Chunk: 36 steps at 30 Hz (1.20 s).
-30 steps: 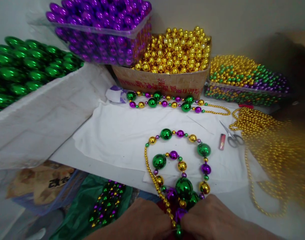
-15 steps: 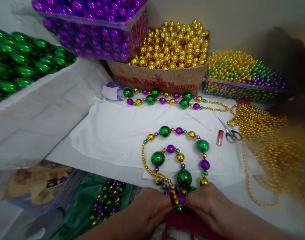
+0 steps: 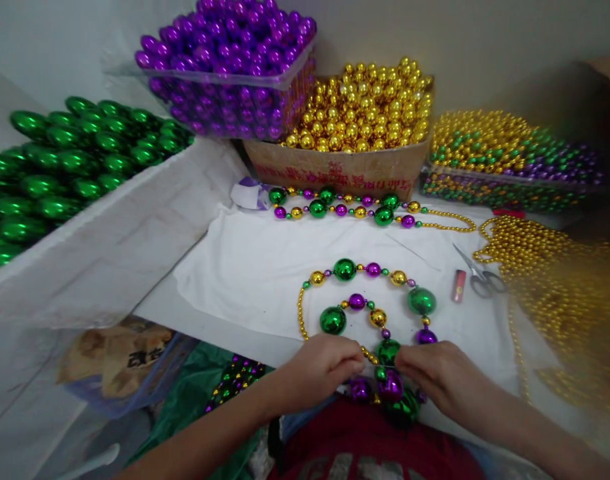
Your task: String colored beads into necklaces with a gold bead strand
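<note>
A white cloth (image 3: 245, 267) covers the grey desk (image 3: 209, 330) by a pale wall (image 3: 485, 40); green balls (image 3: 75, 160) at left, purple balls (image 3: 235, 67) and gold balls (image 3: 365, 107) behind. The bead necklace (image 3: 422, 301) lies on the cloth, its near end pinched in the narrow grip of left hand (image 3: 319, 370) and right hand (image 3: 445, 381).

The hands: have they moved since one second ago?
Yes. Left hand and right hand, pinching the bead necklace, went forward, from short of the white cloth onto its near edge, nearer the scissors.

Bead necklace (image 3: 345, 269) on white cloth (image 3: 245, 267)
Green, purple, gold balls (big and small) in two nested arcs, near end bunched at the cloth's edge.
</note>
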### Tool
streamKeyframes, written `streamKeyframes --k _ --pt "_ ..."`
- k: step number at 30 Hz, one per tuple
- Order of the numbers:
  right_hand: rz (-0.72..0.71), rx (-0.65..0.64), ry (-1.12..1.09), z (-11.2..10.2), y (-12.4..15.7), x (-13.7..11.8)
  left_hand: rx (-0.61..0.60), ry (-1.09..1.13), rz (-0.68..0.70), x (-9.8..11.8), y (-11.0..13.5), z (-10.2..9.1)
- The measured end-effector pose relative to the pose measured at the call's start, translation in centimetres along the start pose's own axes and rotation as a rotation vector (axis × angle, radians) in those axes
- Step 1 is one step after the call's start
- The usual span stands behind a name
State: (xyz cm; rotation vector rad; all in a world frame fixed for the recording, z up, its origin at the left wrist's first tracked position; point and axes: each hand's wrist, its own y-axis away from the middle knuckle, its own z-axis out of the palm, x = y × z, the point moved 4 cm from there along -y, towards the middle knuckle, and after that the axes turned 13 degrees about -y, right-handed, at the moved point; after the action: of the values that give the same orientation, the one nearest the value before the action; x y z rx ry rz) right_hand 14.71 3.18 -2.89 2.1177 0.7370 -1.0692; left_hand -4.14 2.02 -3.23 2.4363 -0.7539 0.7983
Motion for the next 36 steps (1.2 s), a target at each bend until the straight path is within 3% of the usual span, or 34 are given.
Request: streamKeyframes --k 4,7,10,14,16,19,22,24,28,30,33,34,36 --pt "0.045 0.046 -0.009 -0.9 -0.6 -0.1 0.106 -0.072 -0.038 0.2 -0.3 -3.2" --pt "0.055 0.098 -0.02 -0.3 -0.7 0.9 0.251 -0.036 -0.109 -0.2 0.3 -5.1" --pt "0.04 0.133 -0.148 0.7 -0.8 1.8 0.257 0.414 -0.123 -0.6 0.4 -4.6" --pt "-0.012 0.165 -0.3 0.8 -0.7 1.1 0.165 1.283 -0.044 0.0 -0.9 -1.0" --pt "-0.025 0.172 -0.264 0.2 -0.5 0.3 0.186 1.442 -0.135 -0.1 -1.9 0.7" --pt "-0.021 0.15 -0.015 -0.7 -0.3 -0.9 0.17 1.318 -0.3 -0.2 -3.2 2.0" --pt "-0.031 0.168 0.182 -1.5 -0.6 -2.0 0.109 1.104 -0.319 0.0 -3.9 2.0" --pt "-0.059 0.219 0.115 -2.1 -1.4 -2.7 0.067 0.999 -0.266 0.2 -4.2 1.8" --pt "-0.109 0.306 -0.255 -3.3 -3.1 -3.1 0.057 0.872 -0.203 0.4 -4.6 1.6" --pt "-0.157 0.473 -0.391 -4.4 -3.1 -2.6 0.091 0.859 -0.251 0.2 -4.6 1.5" --pt "-0.177 0.75 -0.367 -4.9 -2.0 -1.1 0.104 0.914 -0.354 -0.2 -4.4 1.4" --pt "-0.154 0.755 -0.338 -4.4 -1.8 -0.5 0.105 0.945 -0.376 -0.3 -4.3 1.4" --pt "-0.109 0.634 -0.343 -2.9 -1.9 0.4 0.117 0.993 -0.383 -0.4 -4.3 1.4"
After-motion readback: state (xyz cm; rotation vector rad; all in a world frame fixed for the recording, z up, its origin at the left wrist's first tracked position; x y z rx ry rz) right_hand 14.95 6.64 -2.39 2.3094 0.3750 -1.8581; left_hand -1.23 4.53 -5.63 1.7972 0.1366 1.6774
